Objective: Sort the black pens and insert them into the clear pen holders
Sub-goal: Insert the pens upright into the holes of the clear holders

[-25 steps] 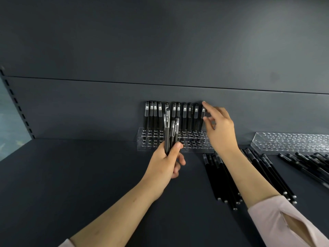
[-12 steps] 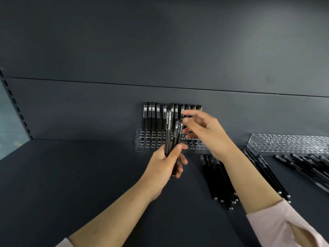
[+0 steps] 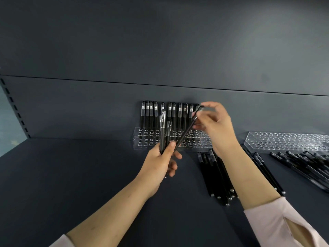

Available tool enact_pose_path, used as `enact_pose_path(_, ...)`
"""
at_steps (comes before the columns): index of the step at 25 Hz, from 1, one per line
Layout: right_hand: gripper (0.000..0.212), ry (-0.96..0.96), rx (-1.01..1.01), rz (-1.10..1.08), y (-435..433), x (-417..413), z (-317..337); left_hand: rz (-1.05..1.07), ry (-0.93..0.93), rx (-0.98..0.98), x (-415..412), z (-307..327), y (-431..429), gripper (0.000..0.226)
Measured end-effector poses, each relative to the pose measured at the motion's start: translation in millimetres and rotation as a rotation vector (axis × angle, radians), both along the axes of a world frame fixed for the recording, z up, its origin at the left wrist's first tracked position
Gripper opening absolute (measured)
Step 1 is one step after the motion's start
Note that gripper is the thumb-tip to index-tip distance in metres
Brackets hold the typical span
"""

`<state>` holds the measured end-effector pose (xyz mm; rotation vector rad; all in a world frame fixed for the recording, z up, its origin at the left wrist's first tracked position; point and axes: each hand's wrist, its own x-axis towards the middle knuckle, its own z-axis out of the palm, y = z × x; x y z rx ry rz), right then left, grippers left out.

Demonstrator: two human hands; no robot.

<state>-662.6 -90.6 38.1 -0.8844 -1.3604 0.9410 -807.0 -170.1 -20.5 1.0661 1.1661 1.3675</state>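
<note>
Dark grey shelf [image 3: 71, 175] underfoot, as it were, with a matching back panel [image 3: 89, 107] rising behind it and a slotted upright [image 3: 16, 111] at the far left. Against the panel sits a clear holder [image 3: 201, 143], its back row filled with standing pens [image 3: 179, 114], the front holes bare. A second holder [image 3: 284, 141] sits off to the right. Loose pens [image 3: 217, 175] lie flat on the shelf under the right forearm, and another heap [image 3: 306, 164] sprawls below the second holder.

Now the hands. The left hand [image 3: 158, 164] hovers in front of the first holder, fingers curled round a small bundle [image 3: 162, 131] held upright, thumb pressed across the front. The right hand [image 3: 217, 127] is up high by the end of the row, fingertips drawn together in a pinch on the top of one slanted pen [image 3: 187, 132]. That pen's lower end reaches the left thumb. The right hand is a touch blurred. Pale pink sleeve [image 3: 277, 221] at the right wrist.
</note>
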Motion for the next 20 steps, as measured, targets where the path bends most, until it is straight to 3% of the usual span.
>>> enact_pose_path(3,0.024,0.198,0.1,-0.281,4.8,15.9,2.1,0.001,-0.025,-0.034,-1.5,-1.1,2.5,0.025)
enact_pose_path(7,0.021,0.093,0.277,-0.516,1.9,23.3,1.0,0.008,-0.019,-0.078,-1.5,-1.0,5.2,0.034)
enact_pose_path(12,0.022,-0.131,0.358,-0.518,4.3,19.4,-4.6,0.012,-0.038,-0.112,-2.2,1.9,3.4,0.044)
enact_pose_path(20,0.024,-0.306,0.347,-0.515,16.5,20.6,-14.7,-0.038,-0.088,-0.086,1.5,0.6,2.0,0.028)
